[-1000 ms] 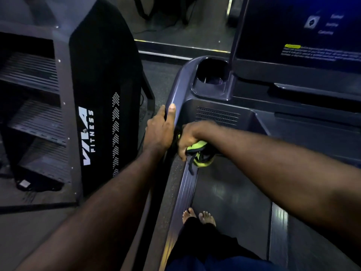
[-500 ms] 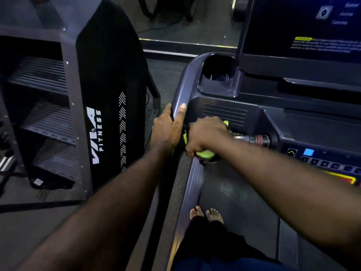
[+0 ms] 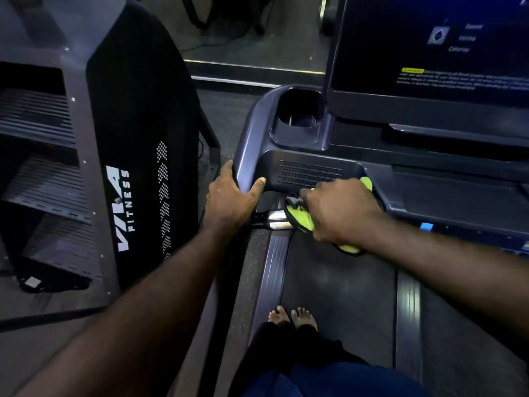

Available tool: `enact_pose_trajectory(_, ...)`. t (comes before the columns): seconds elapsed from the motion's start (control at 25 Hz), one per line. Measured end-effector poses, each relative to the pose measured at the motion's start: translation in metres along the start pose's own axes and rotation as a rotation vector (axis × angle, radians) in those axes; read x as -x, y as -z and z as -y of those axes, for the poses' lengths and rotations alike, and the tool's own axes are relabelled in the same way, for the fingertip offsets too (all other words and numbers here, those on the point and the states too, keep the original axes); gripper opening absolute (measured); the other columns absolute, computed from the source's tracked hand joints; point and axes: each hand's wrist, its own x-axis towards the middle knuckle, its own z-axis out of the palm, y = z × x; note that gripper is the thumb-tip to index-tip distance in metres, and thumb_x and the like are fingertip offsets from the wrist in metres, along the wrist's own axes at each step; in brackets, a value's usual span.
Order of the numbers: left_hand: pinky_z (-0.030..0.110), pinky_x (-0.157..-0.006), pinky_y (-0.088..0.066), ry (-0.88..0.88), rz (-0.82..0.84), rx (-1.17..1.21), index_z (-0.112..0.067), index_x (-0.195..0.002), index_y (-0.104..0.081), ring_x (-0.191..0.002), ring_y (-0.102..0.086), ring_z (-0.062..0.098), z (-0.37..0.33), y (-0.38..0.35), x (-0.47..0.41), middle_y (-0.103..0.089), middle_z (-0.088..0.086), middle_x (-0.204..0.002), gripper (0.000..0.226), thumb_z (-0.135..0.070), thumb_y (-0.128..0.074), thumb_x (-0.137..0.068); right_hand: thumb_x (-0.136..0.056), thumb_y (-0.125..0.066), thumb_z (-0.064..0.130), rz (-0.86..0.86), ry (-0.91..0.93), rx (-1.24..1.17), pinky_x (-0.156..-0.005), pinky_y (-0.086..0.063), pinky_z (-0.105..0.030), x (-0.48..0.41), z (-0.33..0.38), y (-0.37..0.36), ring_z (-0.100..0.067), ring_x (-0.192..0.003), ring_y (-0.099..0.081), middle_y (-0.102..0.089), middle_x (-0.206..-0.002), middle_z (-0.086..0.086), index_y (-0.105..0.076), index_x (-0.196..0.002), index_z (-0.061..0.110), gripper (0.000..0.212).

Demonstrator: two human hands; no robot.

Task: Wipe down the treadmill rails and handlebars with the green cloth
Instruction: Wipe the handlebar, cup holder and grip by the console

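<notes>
The green cloth [image 3: 299, 219] was wrapped around the handlebar [image 3: 274, 220] below the console [image 3: 312, 170], clenched in the right hand [image 3: 340, 210], while the left hand [image 3: 230, 196] gripped the console's corner; firm, full-length strokes would likely clean best.

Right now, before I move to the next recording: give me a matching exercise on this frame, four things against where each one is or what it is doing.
Things
1. left hand
2. right hand
3. cup holder
4. bare feet

Places or states
A. recessed in the console's left corner, nothing visible inside
B. standing on the belt
C. gripping the curved outer edge of the console
D. closed on the green cloth, pressing it on the front handlebar

Pairs: 1-C, 2-D, 3-A, 4-B
</notes>
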Motion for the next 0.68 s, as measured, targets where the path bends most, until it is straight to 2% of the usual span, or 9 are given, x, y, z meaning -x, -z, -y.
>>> enact_pose_trajectory(0.08,0.046,-0.121,-0.039,-0.062,-0.011,0.035,-0.021,-0.163,-0.026,-0.147,-0.043,0.024,0.001,0.0,0.001,-0.041,0.006,-0.163,0.096,-0.055,-0.073,-0.087,-0.05,-0.08,0.052,0.231,-0.048,-0.174,-0.061,-0.047,-0.031,-0.025,-0.013,0.015,-0.028,-0.082,-0.069,-0.071,-0.09,0.0,-0.071,-0.096,0.026,0.053)
enact_pose_trajectory(0.12,0.045,-0.125,-0.034,-0.099,-0.03,0.058,-0.019,-0.165,-0.021,-0.153,-0.035,0.023,0.004,0.0,0.001,-0.032,0.006,-0.168,0.097,-0.048,-0.073,-0.088,-0.049,-0.079,0.053,0.246,-0.069,-0.202,-0.06,-0.046,-0.03,-0.026,-0.015,0.014,-0.028,-0.081,-0.067,-0.07,-0.089,0.001,-0.07,-0.097,0.027,0.056)
enact_pose_trajectory(0.24,0.039,-0.128,-0.023,-0.154,-0.065,0.063,-0.015,-0.165,-0.017,-0.158,-0.02,0.023,0.007,-0.002,0.0,-0.015,0.007,-0.174,0.098,-0.04,-0.071,-0.087,-0.078,-0.066,0.036,-0.182,-0.034,0.117,-0.067,-0.045,-0.039,0.013,0.008,-0.019,-0.034,-0.082,-0.064,-0.064,-0.097,-0.007,-0.059,-0.116,0.026,0.039)
enact_pose_trajectory(0.28,0.034,-0.125,-0.02,-0.173,-0.062,0.054,-0.016,-0.166,-0.017,-0.159,-0.018,0.022,0.008,-0.003,-0.001,-0.012,0.005,-0.175,0.097,-0.038,-0.071,-0.088,-0.083,-0.063,0.029,-0.258,-0.046,0.167,-0.069,-0.046,-0.043,0.027,0.018,-0.03,-0.034,-0.082,-0.062,-0.061,-0.097,-0.008,-0.056,-0.118,0.024,0.036)
enact_pose_trajectory(0.36,0.032,-0.122,-0.018,-0.218,-0.077,0.005,-0.017,-0.165,-0.02,-0.159,-0.015,0.021,0.007,-0.002,0.002,-0.009,0.001,-0.175,0.094,-0.035,-0.072,-0.089,-0.076,-0.068,0.032,-0.151,0.0,0.071,-0.066,-0.046,-0.04,0.013,0.011,-0.019,-0.035,-0.083,-0.066,-0.064,-0.097,-0.006,-0.058,-0.112,0.025,0.038)
enact_pose_trajectory(0.48,0.043,-0.126,-0.026,-0.284,-0.075,-0.032,-0.018,-0.159,-0.03,-0.157,-0.021,0.022,0.005,-0.001,0.008,-0.015,-0.002,-0.173,0.086,-0.032,-0.07,-0.085,-0.056,-0.079,0.05,0.187,-0.096,-0.193,-0.066,-0.048,-0.035,-0.024,-0.009,0.009,-0.032,-0.091,-0.069,-0.07,-0.099,-0.003,-0.063,-0.099,0.028,0.051)
enact_pose_trajectory(0.52,0.047,-0.126,-0.03,-0.323,-0.087,-0.027,-0.017,-0.154,-0.035,-0.155,-0.026,0.023,0.005,0.0,0.011,-0.022,0.0,-0.171,0.081,-0.031,-0.067,-0.081,-0.053,-0.08,0.054,0.193,-0.102,-0.215,-0.069,-0.051,-0.036,-0.025,-0.007,0.007,-0.032,-0.093,-0.068,-0.07,-0.101,-0.003,-0.064,-0.102,0.028,0.058)
enact_pose_trajectory(0.6,0.051,-0.121,-0.036,-0.441,-0.128,-0.006,-0.012,-0.142,-0.046,-0.148,-0.036,0.028,0.003,0.004,0.015,-0.037,0.007,-0.161,0.072,-0.028,-0.061,-0.073,-0.064,-0.076,0.049,-0.084,-0.08,-0.005,-0.077,-0.053,-0.043,0.0,0.009,-0.009,-0.035,-0.096,-0.067,-0.066,-0.108,-0.006,-0.06,-0.12,0.031,0.061)
enact_pose_trajectory(0.68,0.053,-0.115,-0.042,-0.621,-0.153,-0.033,-0.006,-0.134,-0.054,-0.139,-0.047,0.034,0.004,0.005,0.019,-0.05,0.014,-0.15,0.068,-0.023,-0.061,-0.069,-0.076,-0.069,0.038,-0.256,-0.079,0.165,-0.082,-0.048,-0.048,0.031,0.024,-0.033,-0.037,-0.096,-0.062,-0.06,-0.115,-0.008,-0.052,-0.135,0.028,0.062)
